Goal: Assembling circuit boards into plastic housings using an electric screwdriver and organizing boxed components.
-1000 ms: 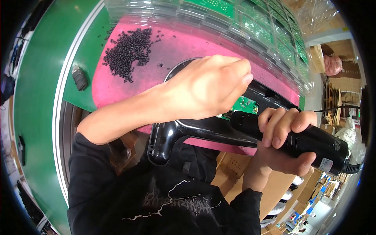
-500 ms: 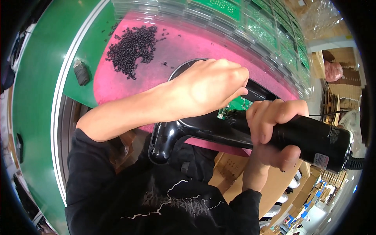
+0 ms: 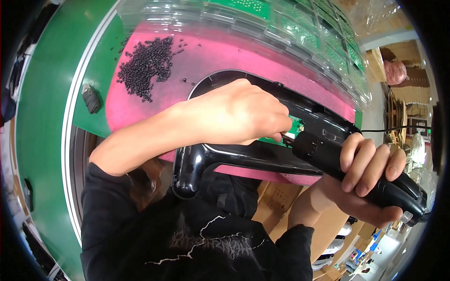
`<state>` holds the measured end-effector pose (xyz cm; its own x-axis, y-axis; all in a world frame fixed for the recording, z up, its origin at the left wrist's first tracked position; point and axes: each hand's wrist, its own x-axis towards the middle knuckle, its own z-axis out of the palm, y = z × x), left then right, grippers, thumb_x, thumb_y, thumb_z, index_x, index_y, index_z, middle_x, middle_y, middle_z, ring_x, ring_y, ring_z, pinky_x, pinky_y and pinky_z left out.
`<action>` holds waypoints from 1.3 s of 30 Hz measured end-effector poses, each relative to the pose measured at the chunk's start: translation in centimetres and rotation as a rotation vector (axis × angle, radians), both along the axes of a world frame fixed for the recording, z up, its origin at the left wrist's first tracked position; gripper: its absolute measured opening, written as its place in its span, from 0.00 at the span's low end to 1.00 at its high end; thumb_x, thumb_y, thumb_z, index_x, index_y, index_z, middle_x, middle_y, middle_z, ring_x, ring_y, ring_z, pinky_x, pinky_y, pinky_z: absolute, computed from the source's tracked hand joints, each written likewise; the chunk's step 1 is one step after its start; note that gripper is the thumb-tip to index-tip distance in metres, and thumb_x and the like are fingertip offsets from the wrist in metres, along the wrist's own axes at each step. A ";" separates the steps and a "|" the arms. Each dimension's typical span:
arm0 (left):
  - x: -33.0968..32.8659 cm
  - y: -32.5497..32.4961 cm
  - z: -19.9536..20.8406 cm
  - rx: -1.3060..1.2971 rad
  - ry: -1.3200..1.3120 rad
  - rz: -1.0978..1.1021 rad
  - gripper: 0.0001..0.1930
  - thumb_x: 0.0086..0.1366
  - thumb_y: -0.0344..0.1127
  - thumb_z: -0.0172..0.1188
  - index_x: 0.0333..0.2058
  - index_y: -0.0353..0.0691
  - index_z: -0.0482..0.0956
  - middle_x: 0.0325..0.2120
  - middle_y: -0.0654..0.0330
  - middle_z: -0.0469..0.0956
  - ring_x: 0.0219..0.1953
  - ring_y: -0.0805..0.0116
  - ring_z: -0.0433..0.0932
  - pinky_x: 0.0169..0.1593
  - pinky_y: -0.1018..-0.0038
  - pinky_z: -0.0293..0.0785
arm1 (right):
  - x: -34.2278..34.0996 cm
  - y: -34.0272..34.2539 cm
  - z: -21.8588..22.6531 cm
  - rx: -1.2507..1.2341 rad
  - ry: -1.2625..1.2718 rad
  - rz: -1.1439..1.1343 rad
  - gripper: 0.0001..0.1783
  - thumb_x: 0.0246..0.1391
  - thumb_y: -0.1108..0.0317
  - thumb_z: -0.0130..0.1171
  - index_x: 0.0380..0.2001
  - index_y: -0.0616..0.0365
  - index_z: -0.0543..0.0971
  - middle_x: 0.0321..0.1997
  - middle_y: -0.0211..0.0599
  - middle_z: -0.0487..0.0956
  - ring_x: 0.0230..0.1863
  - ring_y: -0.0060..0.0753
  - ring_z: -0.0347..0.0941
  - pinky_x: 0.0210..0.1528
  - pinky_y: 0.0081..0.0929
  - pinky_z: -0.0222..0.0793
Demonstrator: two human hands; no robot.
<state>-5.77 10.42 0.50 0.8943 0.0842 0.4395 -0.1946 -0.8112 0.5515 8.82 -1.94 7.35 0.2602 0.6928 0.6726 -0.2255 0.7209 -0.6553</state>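
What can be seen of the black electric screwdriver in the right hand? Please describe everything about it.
The electric screwdriver is a thick black tool with a matte, plastic-looking body. It lies tilted, its thin metal tip pointing up-left toward the green circuit board inside the glossy black plastic housing. The right hand wraps around its middle. The left hand has its fingertips at the tip. A thin black cable runs off near its rear end. Whether the tip touches a screw is hidden.

A glossy black plastic housing [image 3: 262, 157] lies on a bright pink mat [image 3: 225, 56] over a green bench [image 3: 47, 84], beside a scatter of small black screws [image 3: 143, 65]; a green circuit board [image 3: 293, 126] shows inside, the electric screwdriver [image 3: 361, 173] is black, and the sleeves [image 3: 140, 234] are black with a pale cracked print.
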 end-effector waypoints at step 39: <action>-0.3 1.2 1.6 0.109 0.084 0.556 0.08 0.56 0.28 0.54 0.34 0.34 0.69 0.32 0.52 0.71 0.38 0.53 0.70 0.43 0.65 0.65 | 4.2 -0.8 -2.5 -0.323 -0.107 -0.200 0.29 0.47 0.41 0.53 0.35 0.58 0.67 0.13 0.23 0.62 0.11 0.18 0.54 0.20 0.21 0.53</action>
<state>-6.10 11.57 2.07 0.7605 0.5103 0.4015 0.3183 -0.8320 0.4544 13.00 -2.72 4.89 0.3516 0.8162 0.4585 -0.0198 0.4961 -0.8680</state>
